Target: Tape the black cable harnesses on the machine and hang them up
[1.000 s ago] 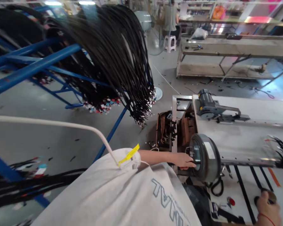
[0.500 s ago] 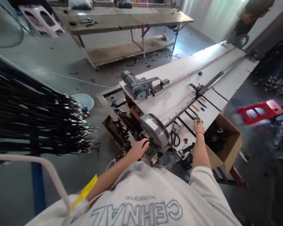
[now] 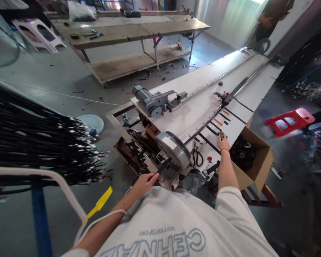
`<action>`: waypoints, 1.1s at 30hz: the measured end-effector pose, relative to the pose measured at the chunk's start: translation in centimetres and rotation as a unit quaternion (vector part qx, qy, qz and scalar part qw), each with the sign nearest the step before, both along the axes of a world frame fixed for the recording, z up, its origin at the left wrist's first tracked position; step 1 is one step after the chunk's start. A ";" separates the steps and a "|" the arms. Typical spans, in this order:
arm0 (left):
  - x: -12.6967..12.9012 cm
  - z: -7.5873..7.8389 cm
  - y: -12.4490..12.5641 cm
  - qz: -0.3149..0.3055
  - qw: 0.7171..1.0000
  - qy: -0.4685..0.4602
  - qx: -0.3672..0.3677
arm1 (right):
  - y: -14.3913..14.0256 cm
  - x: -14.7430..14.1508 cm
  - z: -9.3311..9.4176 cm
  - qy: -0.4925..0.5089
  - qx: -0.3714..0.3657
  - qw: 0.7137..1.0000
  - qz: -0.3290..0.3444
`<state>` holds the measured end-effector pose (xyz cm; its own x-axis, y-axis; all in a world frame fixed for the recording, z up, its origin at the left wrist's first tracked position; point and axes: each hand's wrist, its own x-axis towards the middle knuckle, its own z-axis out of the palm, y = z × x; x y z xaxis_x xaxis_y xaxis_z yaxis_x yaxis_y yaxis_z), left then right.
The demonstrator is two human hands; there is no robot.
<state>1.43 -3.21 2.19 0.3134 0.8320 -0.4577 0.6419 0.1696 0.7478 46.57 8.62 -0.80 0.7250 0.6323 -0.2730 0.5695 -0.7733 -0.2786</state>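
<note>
Black strip (image 3: 160, 169), thin, flat and stiff-looking, runs from the left hand (image 3: 144, 182) up toward the grey drum (image 3: 173, 149) at the near end of the long white table (image 3: 192, 107). The left hand's grip is pinching the strip's lower end between thumb and fingertips. The drum is round and metallic with a pale label on its rim, and below it sits an open frame with brown, worn parts.

The right hand (image 3: 221, 142) rests on the table's near edge, its grip closed on a small round brass-coloured knob (image 3: 221, 134). Just beside it lie black-handled scissors (image 3: 197, 156) and a red button (image 3: 209, 158); black stripes and orange marks cross the white surface. A grey motor (image 3: 147, 100) with a flat bracket is mounted farther along the table. An open cardboard box (image 3: 256, 160) of black rolls stands against the table's right side, with a red plastic stool (image 3: 290, 122) beyond. A thick hanging bundle of black cables (image 3: 37, 142) with white and coloured tags fills the left.

Half a second ago the left hand was up at the drum's face; now it has drawn back toward the body, with the strip stretched out between. The right hand has stayed on the knob.
</note>
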 end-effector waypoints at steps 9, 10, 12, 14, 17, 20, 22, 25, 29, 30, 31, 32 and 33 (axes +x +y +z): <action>1.0 -0.7 1.1 0.068 0.997 -0.015 0.045 | -1.0 -2.1 3.3 0.004 0.095 0.995 -0.002; 1.2 -0.9 1.2 0.075 0.996 -0.016 0.046 | -2.0 -3.5 3.8 0.007 0.143 0.990 0.009; 1.5 -1.4 1.5 0.076 0.996 -0.018 0.046 | -5.0 -7.8 4.4 0.057 0.262 0.961 0.067; 1.6 -1.6 1.9 0.074 0.996 -0.019 0.044 | -9.0 -13.5 4.4 0.170 0.322 0.913 0.185; 1.3 -1.4 2.9 0.096 0.993 -0.038 0.057 | -13.5 -22.4 3.1 0.294 0.310 0.802 0.417; 0.7 -1.1 3.8 0.106 0.989 -0.065 0.078 | -13.5 -28.2 1.3 0.262 0.277 0.804 0.456; 0.3 -1.2 4.1 0.098 0.988 -0.085 0.088 | -11.7 -30.0 0.0 0.220 0.241 0.860 0.392; 0.0 -1.7 4.3 0.089 0.985 -0.114 0.097 | -9.3 -30.5 -1.7 0.205 0.219 0.893 0.336; 0.0 -2.1 4.2 0.096 0.980 -0.126 0.116 | -8.8 -30.2 -2.7 0.217 0.284 0.879 0.317; 0.1 -2.1 4.2 0.097 0.980 -0.130 0.119 | -8.9 -30.2 -2.7 0.220 0.293 0.877 0.310; 0.1 -2.1 4.2 0.097 0.979 -0.134 0.119 | -8.8 -30.1 -2.7 0.224 0.296 0.878 0.302; 0.1 -2.1 4.2 0.095 0.979 -0.137 0.117 | -8.8 -30.1 -2.7 0.232 0.294 0.879 0.295; 0.1 -2.0 4.2 0.094 0.979 -0.140 0.114 | -8.7 -30.1 -2.7 0.241 0.288 0.880 0.291</action>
